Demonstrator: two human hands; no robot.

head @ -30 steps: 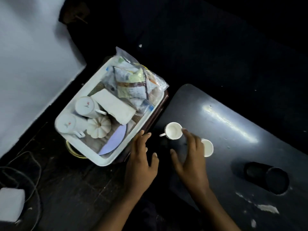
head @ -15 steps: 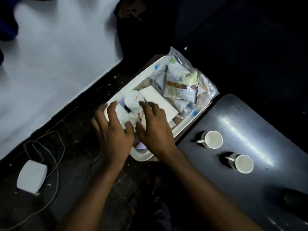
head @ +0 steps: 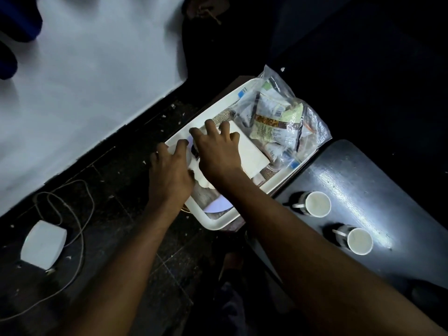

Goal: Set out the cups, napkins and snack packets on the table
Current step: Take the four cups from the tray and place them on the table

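A white tray (head: 218, 225) holds a clear bag of snack packets (head: 274, 122), a stack of white napkins (head: 252, 156) and white cups. My left hand (head: 169, 175) curls around a white cup (head: 175, 151) at the tray's left edge. My right hand (head: 218, 154) arches over a second cup from above and hides nearly all of it. Two white cups stand upright on the dark table (head: 363, 178), one nearer the tray (head: 317, 204) and one closer to me (head: 360, 241).
A white pumpkin-shaped piece (head: 203, 180) and a pale purple plate (head: 215, 204) lie in the tray under my forearms. On the dark floor to the left sit a white box (head: 43, 243) and a looped cable (head: 80, 214). A white wall (head: 84, 69) runs behind.
Both hands left the two cups on the table, swung left into the tray and have closed over the cups there. My view has shifted left with them.
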